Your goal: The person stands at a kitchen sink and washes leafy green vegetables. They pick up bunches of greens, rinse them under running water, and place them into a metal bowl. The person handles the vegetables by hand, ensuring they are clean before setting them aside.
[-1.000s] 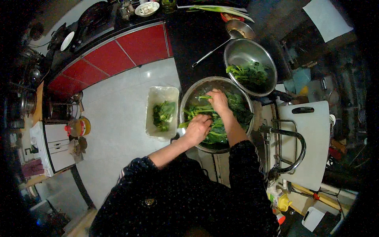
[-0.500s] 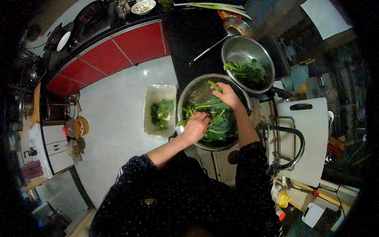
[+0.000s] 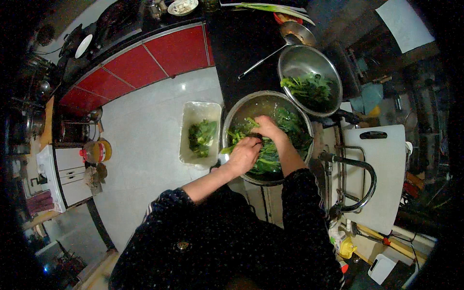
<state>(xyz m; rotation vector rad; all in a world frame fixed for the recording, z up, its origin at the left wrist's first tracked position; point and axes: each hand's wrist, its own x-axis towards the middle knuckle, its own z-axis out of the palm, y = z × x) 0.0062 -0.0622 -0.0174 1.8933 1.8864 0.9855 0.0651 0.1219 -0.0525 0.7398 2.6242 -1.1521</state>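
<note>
A large metal basin [image 3: 231, 112] in front of me holds water and leafy greens [image 3: 289, 122] with thick green stalks. My left hand [image 3: 243, 155] is over its near left part, with its fingers curled around greens. Close beside it, my right hand [image 3: 268, 128] bends down into the basin, its fingers closed by a green stalk that sticks out to their left. The two hands almost touch, and their fingertips are partly hidden among the leaves. Beyond the basin to the right, a steel bowl [image 3: 309, 60] contains more leafy greens.
Left of the basin stands a pale rectangular bin [image 3: 186, 145] with green scraps inside. A ladle [image 3: 263, 62] lies on the black counter near a small metal bowl [image 3: 304, 34]. To the right are a curved tap [image 3: 371, 181] and a white cutting board [image 3: 386, 164].
My right hand has come down and left toward my left hand, bringing its stalk lower. Leaves on the basin's right side now show. My left hand stays nearly in place.
</note>
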